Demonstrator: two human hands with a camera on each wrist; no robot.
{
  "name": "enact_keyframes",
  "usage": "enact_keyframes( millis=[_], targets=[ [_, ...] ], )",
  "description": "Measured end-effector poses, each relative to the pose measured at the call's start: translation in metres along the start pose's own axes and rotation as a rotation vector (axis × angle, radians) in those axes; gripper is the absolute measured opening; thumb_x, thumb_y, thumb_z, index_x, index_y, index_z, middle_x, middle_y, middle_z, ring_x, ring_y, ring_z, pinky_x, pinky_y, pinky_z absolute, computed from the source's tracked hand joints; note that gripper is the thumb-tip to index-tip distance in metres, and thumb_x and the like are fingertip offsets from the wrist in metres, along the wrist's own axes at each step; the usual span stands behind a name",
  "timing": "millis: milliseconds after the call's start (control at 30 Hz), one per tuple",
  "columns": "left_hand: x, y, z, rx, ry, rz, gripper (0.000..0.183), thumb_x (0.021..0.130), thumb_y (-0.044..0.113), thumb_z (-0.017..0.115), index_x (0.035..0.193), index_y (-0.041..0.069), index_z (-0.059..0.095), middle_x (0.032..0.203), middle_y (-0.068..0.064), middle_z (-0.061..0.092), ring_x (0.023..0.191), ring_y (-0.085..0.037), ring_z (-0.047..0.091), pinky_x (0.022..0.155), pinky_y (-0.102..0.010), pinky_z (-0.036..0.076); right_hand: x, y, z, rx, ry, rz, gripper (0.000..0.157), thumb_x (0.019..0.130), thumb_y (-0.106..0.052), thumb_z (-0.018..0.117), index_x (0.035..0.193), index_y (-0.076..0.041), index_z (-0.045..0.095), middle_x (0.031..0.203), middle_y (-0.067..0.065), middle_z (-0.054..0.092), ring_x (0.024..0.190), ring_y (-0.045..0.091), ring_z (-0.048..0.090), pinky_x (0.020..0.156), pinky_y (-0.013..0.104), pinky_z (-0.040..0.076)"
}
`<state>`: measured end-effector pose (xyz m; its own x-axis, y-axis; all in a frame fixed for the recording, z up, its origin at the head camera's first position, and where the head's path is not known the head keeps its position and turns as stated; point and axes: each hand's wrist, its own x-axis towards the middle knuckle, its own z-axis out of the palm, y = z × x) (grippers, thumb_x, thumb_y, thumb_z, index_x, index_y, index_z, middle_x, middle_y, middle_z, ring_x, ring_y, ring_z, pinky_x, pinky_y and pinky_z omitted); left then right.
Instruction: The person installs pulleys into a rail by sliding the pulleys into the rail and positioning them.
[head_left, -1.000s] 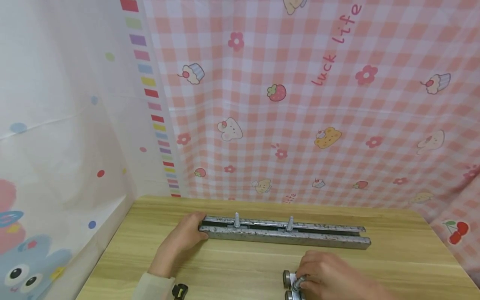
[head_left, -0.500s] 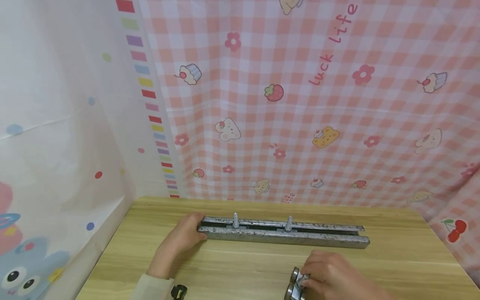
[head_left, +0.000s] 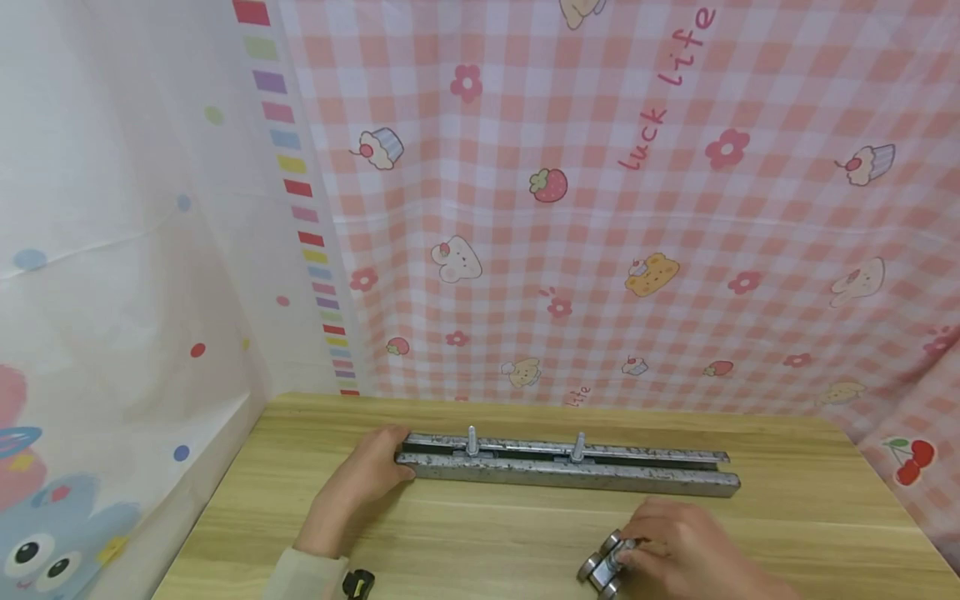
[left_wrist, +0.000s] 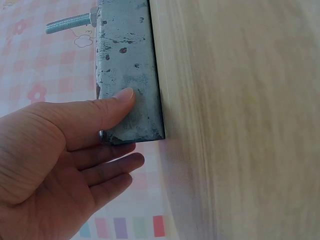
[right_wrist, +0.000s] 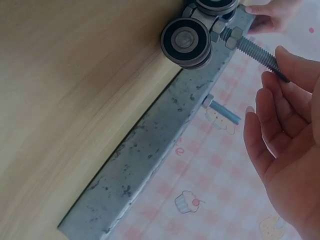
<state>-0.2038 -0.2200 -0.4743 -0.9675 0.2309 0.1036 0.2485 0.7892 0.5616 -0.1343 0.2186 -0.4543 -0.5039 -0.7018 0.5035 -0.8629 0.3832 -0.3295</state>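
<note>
A grey metal channel track (head_left: 570,477), scuffed and slotted along its top, lies across the wooden table with two bolts (head_left: 577,447) standing up from the slot. My left hand (head_left: 367,473) grips its left end; in the left wrist view the thumb (left_wrist: 117,102) presses on the side face and the other fingers lie at the end and behind. Nearer the front, my right hand (head_left: 675,546) holds a roller trolley (head_left: 603,567) with several wheels. The right wrist view shows thumb and index finger pinching the end of its threaded bolt (right_wrist: 257,52), wheels (right_wrist: 185,42) pointing away from the palm.
A small black object (head_left: 358,583) with a yellow mark lies by the left sleeve at the front edge of view. A pink checked cloth (head_left: 562,250) hangs behind the table (head_left: 480,542), and a white printed cloth (head_left: 150,250) hangs at the left.
My right hand has moved a little right with the roller trolley, which has turned so its wheels now sit slanted. My left hand and the track stay in place.
</note>
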Motion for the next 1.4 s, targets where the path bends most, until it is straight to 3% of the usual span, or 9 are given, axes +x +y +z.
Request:
enact_keyframes(
  millis=[300, 600, 900, 1400],
  targets=[
    [0.0, 0.001, 0.0, -0.008, -0.003, -0.003, 0.033, 0.078, -0.004, 0.087, 0.106, 0.001, 0.071, 0.114, -0.014, 0.071, 0.111, -0.033, 0.066, 0.098, -0.051, 0.054, -0.006, 0.001, -0.005, -0.075, 0.047, 0.074, 0.024, 0.074, -0.011, 0.093, 0.09, -0.02, 0.078, 0.09, -0.018, 0.067, 0.079, -0.005, 0.06, 0.064, 0.009, 0.046],
    [-0.001, 0.0, -0.001, -0.011, -0.007, -0.002, 0.034, 0.077, -0.004, 0.088, 0.105, 0.002, 0.071, 0.112, -0.013, 0.072, 0.11, -0.032, 0.066, 0.097, -0.051, 0.054, -0.014, 0.005, -0.012, -0.109, 0.042, 0.163, 0.022, 0.077, -0.013, 0.092, 0.09, -0.022, 0.078, 0.089, -0.02, 0.066, 0.078, -0.005, 0.058, 0.06, 0.011, 0.045],
    [-0.001, 0.001, -0.001, -0.004, -0.007, -0.001, 0.032, 0.076, -0.004, 0.088, 0.102, 0.002, 0.07, 0.11, -0.013, 0.072, 0.108, -0.032, 0.066, 0.096, -0.051, 0.055, -0.023, 0.015, -0.017, -0.164, 0.115, 0.142, 0.03, 0.067, -0.006, 0.095, 0.087, -0.021, 0.079, 0.088, -0.017, 0.069, 0.078, -0.002, 0.063, 0.063, 0.011, 0.048],
    [-0.001, 0.002, -0.002, -0.008, -0.007, 0.003, 0.033, 0.077, -0.004, 0.088, 0.105, 0.002, 0.07, 0.111, -0.012, 0.071, 0.108, -0.031, 0.066, 0.096, -0.05, 0.055, -0.033, 0.024, -0.028, -0.175, 0.148, 0.213, 0.036, 0.064, -0.002, 0.096, 0.086, -0.023, 0.077, 0.084, -0.02, 0.068, 0.073, -0.004, 0.062, 0.059, 0.011, 0.049]
  ],
)
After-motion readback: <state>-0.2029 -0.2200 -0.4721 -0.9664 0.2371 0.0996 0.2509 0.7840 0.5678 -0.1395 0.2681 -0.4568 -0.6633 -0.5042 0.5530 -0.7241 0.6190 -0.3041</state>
